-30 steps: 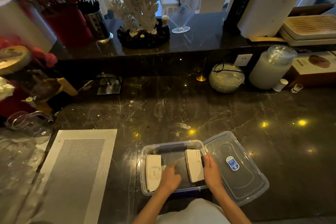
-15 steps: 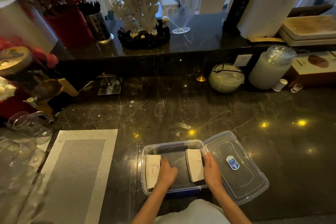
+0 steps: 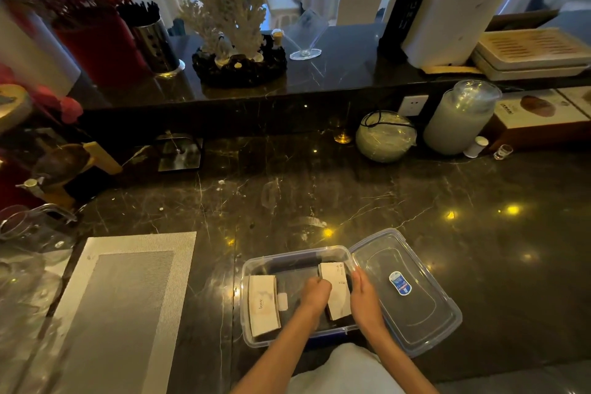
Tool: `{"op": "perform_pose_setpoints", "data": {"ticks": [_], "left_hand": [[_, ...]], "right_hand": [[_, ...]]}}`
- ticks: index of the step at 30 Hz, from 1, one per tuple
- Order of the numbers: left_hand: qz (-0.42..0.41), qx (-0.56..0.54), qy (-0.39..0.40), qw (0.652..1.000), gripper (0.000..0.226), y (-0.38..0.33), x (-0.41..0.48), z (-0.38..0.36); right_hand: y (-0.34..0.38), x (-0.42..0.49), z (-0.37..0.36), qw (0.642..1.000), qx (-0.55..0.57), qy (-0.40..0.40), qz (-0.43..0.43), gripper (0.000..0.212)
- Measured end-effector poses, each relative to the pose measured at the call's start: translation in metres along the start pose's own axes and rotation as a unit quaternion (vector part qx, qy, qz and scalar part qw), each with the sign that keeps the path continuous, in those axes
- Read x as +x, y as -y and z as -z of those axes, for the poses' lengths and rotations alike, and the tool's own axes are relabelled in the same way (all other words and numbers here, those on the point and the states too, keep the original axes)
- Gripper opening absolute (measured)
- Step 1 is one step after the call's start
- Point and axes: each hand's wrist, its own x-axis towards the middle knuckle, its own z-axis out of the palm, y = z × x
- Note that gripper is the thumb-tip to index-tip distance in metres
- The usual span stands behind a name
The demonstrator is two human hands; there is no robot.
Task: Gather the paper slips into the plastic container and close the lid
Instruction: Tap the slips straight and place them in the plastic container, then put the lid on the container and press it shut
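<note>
Pressing from both sides, the left hand and right hand are closed against the right stack of paper slips, apparently to square its edges. This stack is seated at the right end of the clear plastic container, low in the frame. A second stack lies untouched at the container's left end. The lid is laid open at lower right, touching the container; closure is judged outstanding.
</note>
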Motion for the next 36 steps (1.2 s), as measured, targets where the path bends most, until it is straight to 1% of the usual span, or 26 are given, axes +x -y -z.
{"op": "perform_pose_setpoints", "data": {"ticks": [3, 6, 9, 12, 17, 20, 21, 23, 25, 26, 29, 31, 33, 36], "left_hand": [[0.004, 0.004, -0.007, 1.0, 0.018, -0.004, -0.002, -0.003], [0.037, 0.006, -0.018, 0.999, 0.019, -0.004, 0.0, 0.0], [0.047, 0.015, -0.008, 0.999, 0.017, -0.002, 0.001, 0.002], [0.049, 0.004, -0.017, 0.999, 0.023, -0.001, -0.002, 0.005], [0.017, 0.014, 0.034, 0.999, 0.026, 0.001, -0.003, 0.011], [-0.027, 0.026, 0.059, 0.998, 0.022, 0.006, 0.001, 0.018], [-0.043, 0.042, 0.053, 0.997, 0.019, 0.007, 0.004, 0.02], [-0.078, 0.098, 0.009, 0.992, 0.012, 0.006, 0.009, 0.023], [-0.125, 0.162, -0.046, 0.978, 0.011, 0.0, 0.01, 0.024], [-0.153, 0.184, -0.063, 0.969, 0.011, -0.005, 0.009, 0.024], [-0.245, 0.225, -0.074, 0.94, 0.014, -0.037, 0.006, 0.012], [-0.308, 0.284, -0.072, 0.905, 0.013, -0.063, 0.007, -0.006], [-0.341, 0.372, -0.075, 0.86, 0.019, -0.086, 0.013, -0.028], [-0.33, 0.49, -0.046, 0.805, 0.026, -0.111, 0.026, -0.059]], "right_hand": [[0.001, 0.0, -0.001, 1.0, 0.004, -0.001, -0.005, 0.037], [0.003, 0.0, 0.0, 1.0, -0.001, 0.001, -0.009, 0.036], [0.004, -0.002, 0.001, 1.0, -0.007, 0.009, -0.008, 0.036], [0.005, -0.002, 0.001, 1.0, -0.016, 0.012, -0.006, 0.035], [0.007, -0.002, 0.001, 0.999, -0.029, 0.012, -0.017, 0.035], [0.012, -0.003, 0.004, 0.999, -0.02, 0.024, -0.022, 0.034], [0.016, -0.004, 0.007, 0.999, -0.01, 0.028, -0.024, 0.034], [0.021, -0.005, 0.018, 0.999, 0.013, 0.026, -0.035, 0.037], [0.02, -0.008, 0.034, 0.998, 0.031, -0.012, -0.045, 0.041], [0.017, -0.009, 0.045, 0.997, 0.037, -0.047, -0.045, 0.038], [-0.001, -0.016, 0.08, 0.981, 0.055, -0.168, -0.076, 0.023], [-0.02, -0.021, 0.103, 0.967, 0.021, -0.219, -0.128, 0.019], [-0.039, -0.028, 0.123, 0.953, -0.034, -0.237, -0.187, 0.02], [-0.065, -0.028, 0.14, 0.935, -0.062, -0.239, -0.253, 0.02]]}}
